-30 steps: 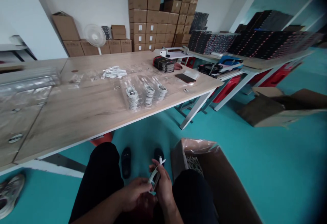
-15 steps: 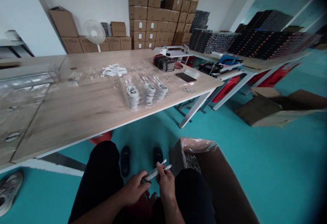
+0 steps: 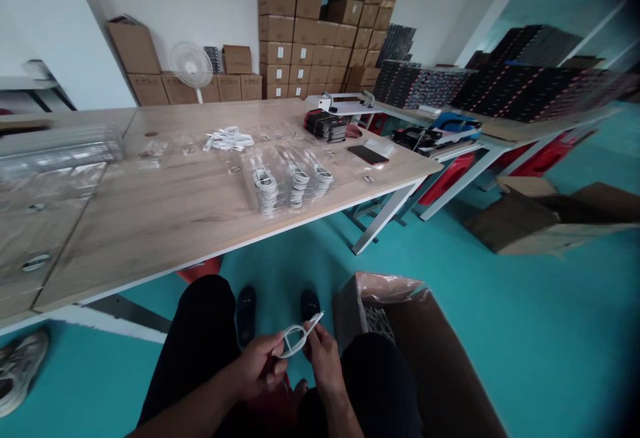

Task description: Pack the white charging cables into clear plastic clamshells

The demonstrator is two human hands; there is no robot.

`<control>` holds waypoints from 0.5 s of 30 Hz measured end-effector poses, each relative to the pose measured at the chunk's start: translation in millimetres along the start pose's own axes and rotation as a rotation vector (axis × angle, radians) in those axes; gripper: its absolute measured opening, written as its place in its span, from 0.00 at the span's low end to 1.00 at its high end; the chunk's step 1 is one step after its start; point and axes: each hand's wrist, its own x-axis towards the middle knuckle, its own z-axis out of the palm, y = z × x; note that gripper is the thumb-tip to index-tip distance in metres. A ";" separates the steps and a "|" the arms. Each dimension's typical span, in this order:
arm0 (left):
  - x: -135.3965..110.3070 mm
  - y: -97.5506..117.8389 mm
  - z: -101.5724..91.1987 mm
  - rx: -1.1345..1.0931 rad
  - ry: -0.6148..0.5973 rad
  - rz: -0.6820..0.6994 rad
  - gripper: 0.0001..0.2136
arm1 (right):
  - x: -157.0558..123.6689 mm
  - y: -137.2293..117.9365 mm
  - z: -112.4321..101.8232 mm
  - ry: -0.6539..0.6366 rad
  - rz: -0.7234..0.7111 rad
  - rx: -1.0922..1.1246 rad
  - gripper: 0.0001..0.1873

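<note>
Above my lap, a white charging cable (image 3: 295, 341) is coiled into a loop between both hands. My left hand (image 3: 261, 362) pinches the left side of the loop. Around the cable's connector ends, my right hand (image 3: 323, 353) has its fingers closed, with the tips pointing up and to the right. To the right of my knee stands an open cardboard box (image 3: 425, 338) lined with plastic, with more white cables (image 3: 379, 321) inside. On the table, clear plastic trays (image 3: 285, 181) hold stacks of coiled white cables, and a loose pile of white cables (image 3: 229, 138) lies behind them.
The wooden table (image 3: 165, 225) runs across in front of me. On it are a phone (image 3: 369, 154), a bundle of dark packs (image 3: 326, 125) and clear trays (image 3: 60, 148) at left. An open carton (image 3: 550, 218) lies on the floor at right. Another person's shoe (image 3: 23, 371) shows at lower left.
The cable between my hands has turned, and its loop now shows open where it was seen bunched before. My left hand has shifted slightly down and left. The camera view has tilted slightly.
</note>
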 end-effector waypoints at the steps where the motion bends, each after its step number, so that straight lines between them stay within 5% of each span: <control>1: -0.3 0.6 0.0 -0.028 0.003 -0.008 0.23 | 0.1 1.1 -0.5 -0.026 -0.028 -0.067 0.17; 5: 0.3 3.4 0.1 -0.138 0.065 -0.037 0.22 | -2.1 3.0 3.5 -0.094 -0.129 -0.233 0.09; 10: 1.9 9.0 -1.3 -0.178 0.162 -0.116 0.19 | -5.1 7.1 10.2 -0.067 -0.173 -0.339 0.11; 15: 5.9 8.5 -4.0 -0.146 0.300 -0.091 0.19 | -7.8 1.4 7.8 0.170 -0.190 -0.263 0.14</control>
